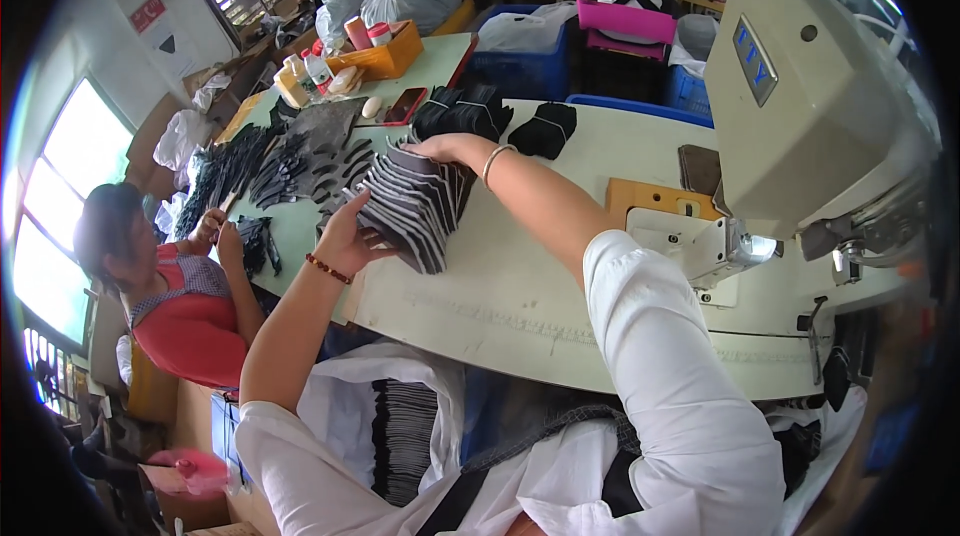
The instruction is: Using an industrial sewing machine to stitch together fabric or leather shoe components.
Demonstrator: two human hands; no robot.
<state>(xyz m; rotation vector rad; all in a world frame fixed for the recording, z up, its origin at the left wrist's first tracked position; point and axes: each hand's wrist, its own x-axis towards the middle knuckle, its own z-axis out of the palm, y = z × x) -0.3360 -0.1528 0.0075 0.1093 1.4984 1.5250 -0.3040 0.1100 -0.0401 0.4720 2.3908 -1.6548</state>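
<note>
A thick stack of dark grey cut pieces with pale edges (415,201), probably fabric, is fanned in steps at the left end of the sewing table. My left hand (350,241) grips its near left side, thumb up along the edge and fingers curled against the lower part. Across its far top side lies my right hand (445,148), its fingers partly hidden by the stack. Just beyond are black bundles (462,114) tied with a pale band, and a smaller black bundle (543,129) sits to their right.
A sewing machine (690,236) with a big beige head stands right. Left, a person in red (195,326) handles small dark strips beside a green table (290,236) with dark pieces, a phone (405,106) and an orange box (385,54). A white sack (440,376) of stacked pieces hangs below.
</note>
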